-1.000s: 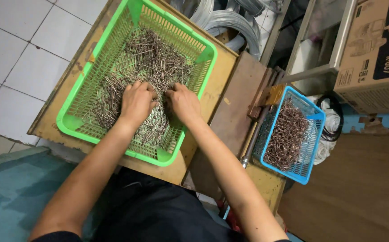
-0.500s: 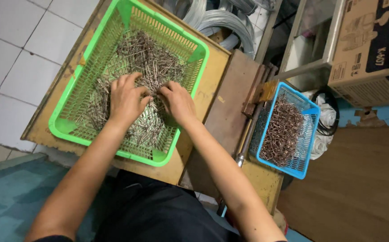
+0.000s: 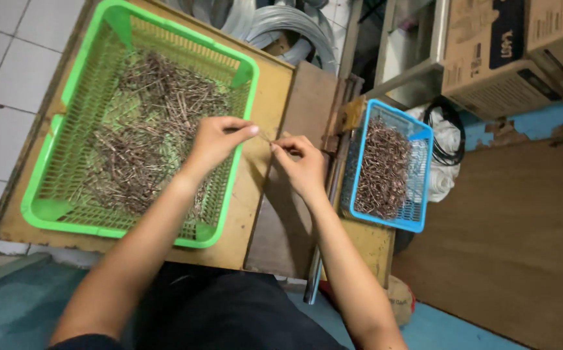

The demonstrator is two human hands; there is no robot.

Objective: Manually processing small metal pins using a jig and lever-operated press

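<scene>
- While both hands meet just right of the green basket's right rim, the left hand (image 3: 215,141) and the right hand (image 3: 301,163) each pinch an end of one thin metal pin (image 3: 267,138), fingertips closed on it, at the centre of the frame
- That pin hangs above the bare strip of yellow board (image 3: 262,175) between the green basket (image 3: 48,210) and the brown plank (image 3: 298,129)
- Green basket fills the upper left and middle left of the frame; a loose heap of brownish pins (image 3: 145,129) covers most of its floor, thinner toward its lower left corner
- Its right rim runs just under the left wrist, so the left forearm crosses that edge
- Blue basket (image 3: 417,223) sits right of centre, well apart from the hands, with a denser pile of pins (image 3: 385,168) inside; a metal bar (image 3: 333,194) and the plank lie between it and the right hand
- Open board shows along the lower edge of the green basket and beside its right rim
- Cardboard boxes (image 3: 495,58) stand at the upper right, coiled grey wire (image 3: 288,26) at the top centre
- White floor tiles (image 3: 3,78) border the board at the left edge
</scene>
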